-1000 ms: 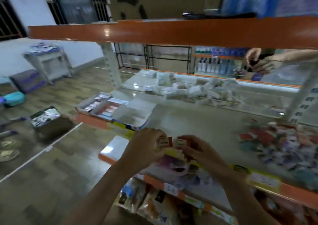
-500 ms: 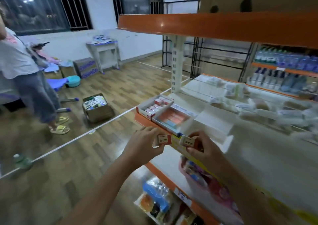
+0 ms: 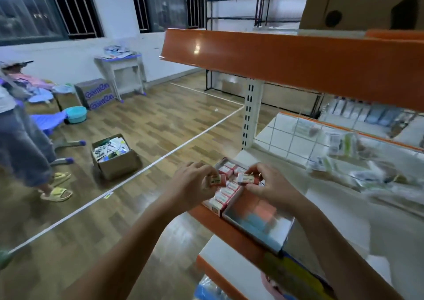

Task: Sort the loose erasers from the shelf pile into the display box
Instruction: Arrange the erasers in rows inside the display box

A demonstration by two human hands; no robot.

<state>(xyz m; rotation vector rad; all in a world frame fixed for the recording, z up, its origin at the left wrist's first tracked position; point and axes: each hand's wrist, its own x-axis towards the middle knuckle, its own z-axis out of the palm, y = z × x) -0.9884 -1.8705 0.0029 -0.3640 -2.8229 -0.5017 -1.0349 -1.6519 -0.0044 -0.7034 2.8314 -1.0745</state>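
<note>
- The left hand [image 3: 191, 184] pinches one eraser [image 3: 216, 181] between thumb and fingers; its long axis runs roughly left to right across the view, printed face toward the camera, one end poking out toward the other hand.
- The right hand [image 3: 267, 186] grips a second eraser [image 3: 246, 178] in curled fingers; this one also lies lengthwise left to right, tilted slightly down at its right end, its free end pointing at the left hand's eraser.
- The two erasers sit near each other without touching, both held just above the display box [image 3: 220, 204].
- The display box sits at the front left corner of the middle shelf [image 3: 339, 215], against its orange edge. Inside it, red-and-white wrapped erasers lie packed side by side in rows running away from the camera; how full the far end is cannot be told behind the hands.
- Just right of it lies a shallow open tray [image 3: 257, 223] with blurred red and blue patches in it; what they are is unclear.
- Further back on the shelf, beside a white wire divider [image 3: 289, 139], lies a blurred scatter of pale packets [image 3: 367, 173].
- On the wooden floor stands an open cardboard box [image 3: 114, 157] filled with mixed small goods.
- A person in yellow sandals [image 3: 56, 193] stands at the left edge.
</note>
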